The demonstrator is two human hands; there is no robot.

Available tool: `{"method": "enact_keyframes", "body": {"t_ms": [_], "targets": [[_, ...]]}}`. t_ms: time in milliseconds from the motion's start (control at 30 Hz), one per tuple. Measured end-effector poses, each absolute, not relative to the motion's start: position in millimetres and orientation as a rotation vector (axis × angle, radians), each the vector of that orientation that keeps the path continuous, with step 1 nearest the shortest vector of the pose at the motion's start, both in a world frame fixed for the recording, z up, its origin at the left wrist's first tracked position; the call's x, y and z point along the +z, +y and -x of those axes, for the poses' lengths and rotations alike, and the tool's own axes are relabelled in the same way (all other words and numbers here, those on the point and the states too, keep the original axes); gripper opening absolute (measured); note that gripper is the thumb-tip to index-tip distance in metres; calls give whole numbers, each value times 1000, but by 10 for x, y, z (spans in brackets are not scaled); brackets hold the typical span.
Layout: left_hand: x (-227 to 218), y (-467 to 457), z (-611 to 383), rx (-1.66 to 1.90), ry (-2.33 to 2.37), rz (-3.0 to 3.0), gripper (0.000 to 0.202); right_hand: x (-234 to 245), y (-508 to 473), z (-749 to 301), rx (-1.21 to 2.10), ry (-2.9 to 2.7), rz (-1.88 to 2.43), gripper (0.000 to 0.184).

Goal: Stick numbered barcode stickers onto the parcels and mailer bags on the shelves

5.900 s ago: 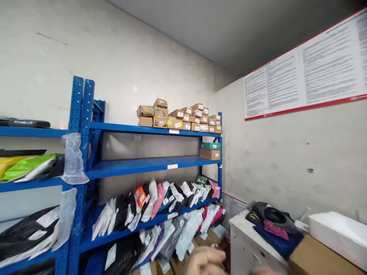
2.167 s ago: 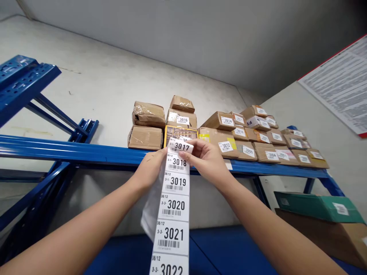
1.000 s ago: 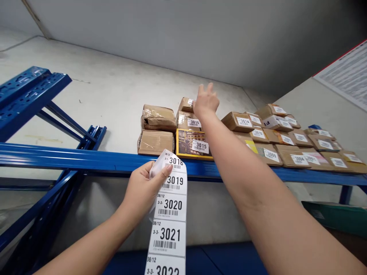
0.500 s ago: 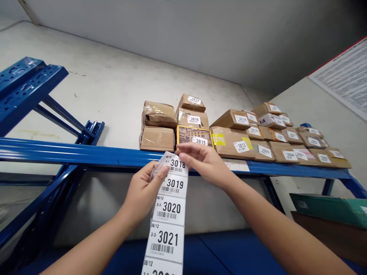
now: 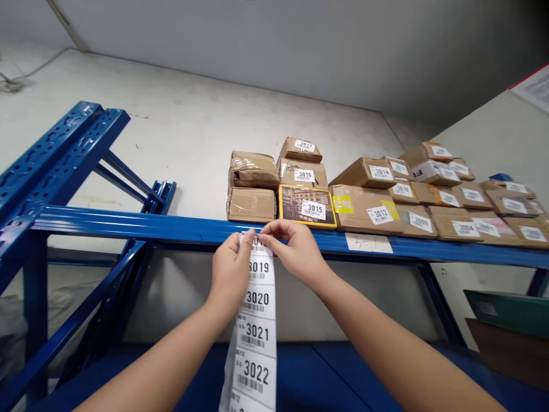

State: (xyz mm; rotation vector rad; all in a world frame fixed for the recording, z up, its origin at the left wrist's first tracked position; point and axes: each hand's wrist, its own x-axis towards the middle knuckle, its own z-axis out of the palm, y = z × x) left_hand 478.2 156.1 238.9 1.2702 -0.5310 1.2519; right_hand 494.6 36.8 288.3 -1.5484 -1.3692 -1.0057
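A long strip of white number labels point(image 5: 256, 335) with barcodes hangs down in front of me, its visible labels reading 3019 to 3022. My left hand point(image 5: 231, 269) pinches the strip's top end between thumb and fingers. At the upper right corner of the same end, my right hand point(image 5: 294, 246) has thumb and forefinger pressed together on the top label, whose number is partly covered. Just beyond the hands, two unlabelled brown cartons point(image 5: 251, 205) are stacked on the shelf. Beside them stands a yellow-edged box point(image 5: 306, 197) labelled 3015.
A blue shelf beam point(image 5: 128, 224) runs across behind my hands. Several labelled cartons point(image 5: 364, 206) line the shelf to the right. A blue upright frame point(image 5: 81, 143) rises at left, and a green box point(image 5: 506, 312) sits low at right.
Both hands have drawn together at the strip's top, the right now pinching the top label's corner. The view has shifted, so the shelf and cartons appear farther right.
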Motion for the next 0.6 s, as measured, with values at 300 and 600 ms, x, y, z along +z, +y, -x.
{"method": "enact_keyframes", "body": {"t_ms": [300, 600], "targets": [[2360, 1952, -4640, 1182, -477, -1430, 24, 3475, 660, -4952, -1835, -1168, 1615, 7], [2210, 2055, -4575, 1224, -593, -1415, 23, 3195, 538, -4803, -1629, -1417, 1699, 6]]}}
